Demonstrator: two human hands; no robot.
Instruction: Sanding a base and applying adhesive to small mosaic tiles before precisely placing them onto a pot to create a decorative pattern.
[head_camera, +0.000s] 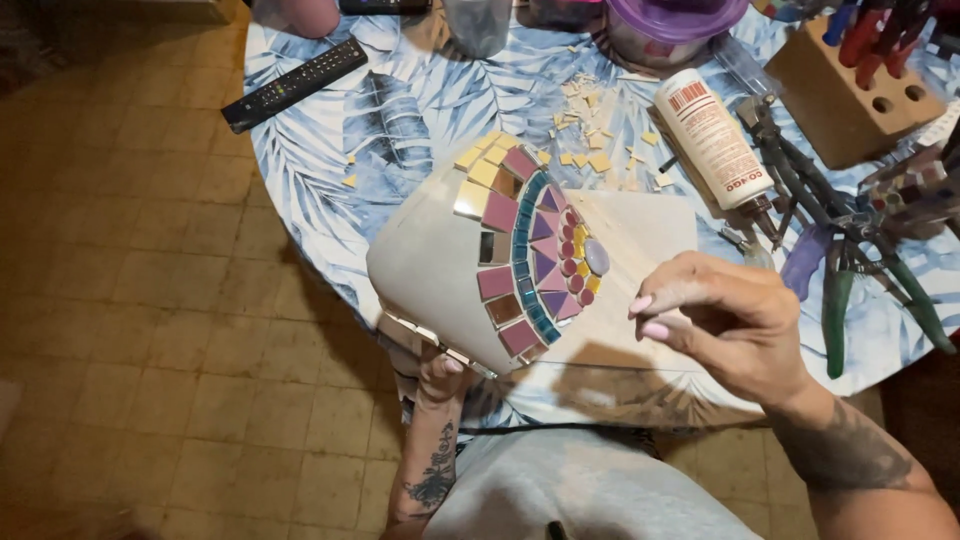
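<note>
So far the mosaic covers only part of the pale curved vessel (430, 270): concentric arcs of pink, teal, purple and yellow tiles (530, 255) fan out around a grey oval stone, and I judge the work well short of done, since the broad blank flanks on either side carry no tiles. The left hand (440, 375) props the vessel from below, fingers curled under its lower rim; most of that hand is hidden behind the vessel, so its grip can only be partly read. Up and to the left of it, a black remote (295, 85) lies on the leaf-patterned tablecloth (400, 110). Loose cream tile chips (590, 140) sit scattered beyond the vessel. The right hand (720, 320) hovers just beside the tiled patch, thumb and forefinger pinched narrow; whether a tile sits between them is too small to tell. Above that hand lies a glue bottle (715, 135), and to its right nippers and pliers (850, 250), partly cut off by the frame edge.
</note>
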